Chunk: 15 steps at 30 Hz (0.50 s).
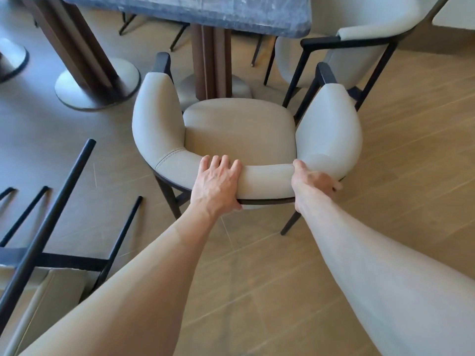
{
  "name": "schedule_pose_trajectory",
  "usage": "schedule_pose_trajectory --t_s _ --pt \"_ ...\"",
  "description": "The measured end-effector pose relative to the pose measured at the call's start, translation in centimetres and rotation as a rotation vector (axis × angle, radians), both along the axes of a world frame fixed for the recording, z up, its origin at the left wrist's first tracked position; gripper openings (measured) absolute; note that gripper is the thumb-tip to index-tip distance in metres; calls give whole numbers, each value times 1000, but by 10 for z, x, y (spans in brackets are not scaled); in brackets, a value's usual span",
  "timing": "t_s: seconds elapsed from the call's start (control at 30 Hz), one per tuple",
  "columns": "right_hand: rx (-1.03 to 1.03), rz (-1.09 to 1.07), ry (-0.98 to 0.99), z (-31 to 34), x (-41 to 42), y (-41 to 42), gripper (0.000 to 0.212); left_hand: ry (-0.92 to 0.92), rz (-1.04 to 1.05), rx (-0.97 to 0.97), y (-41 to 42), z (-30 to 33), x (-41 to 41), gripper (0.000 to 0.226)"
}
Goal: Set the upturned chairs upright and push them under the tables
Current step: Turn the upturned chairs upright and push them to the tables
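One chair (239, 129) stands upright at 12 o'clock facing the desk (205, 14), not yet pushed under. Both hands, left (218, 182) and right (312, 181), grip its backrest. At 8 o'clock another chair (51, 253) lies upturned, waiting.

Upright beige armchair (239, 129) facing dark marble table (205, 14), upturned chair (51, 253) left

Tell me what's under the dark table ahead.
Under the dark table: its brown pedestal on a round base, and thin chair legs behind. The tabletop hides those chairs' seats.
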State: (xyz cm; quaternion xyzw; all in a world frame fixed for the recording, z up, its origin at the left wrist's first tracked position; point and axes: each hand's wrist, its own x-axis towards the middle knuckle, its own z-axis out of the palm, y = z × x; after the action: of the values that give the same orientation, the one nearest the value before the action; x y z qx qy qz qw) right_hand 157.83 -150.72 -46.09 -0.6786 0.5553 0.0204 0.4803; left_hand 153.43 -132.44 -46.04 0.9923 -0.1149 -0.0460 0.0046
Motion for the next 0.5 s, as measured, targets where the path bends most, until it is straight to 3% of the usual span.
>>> schedule_pose_trajectory --t_s 0.5 --pt "-135 59 49 -11 42 4 80 67 42 -4 0 0 42 90"
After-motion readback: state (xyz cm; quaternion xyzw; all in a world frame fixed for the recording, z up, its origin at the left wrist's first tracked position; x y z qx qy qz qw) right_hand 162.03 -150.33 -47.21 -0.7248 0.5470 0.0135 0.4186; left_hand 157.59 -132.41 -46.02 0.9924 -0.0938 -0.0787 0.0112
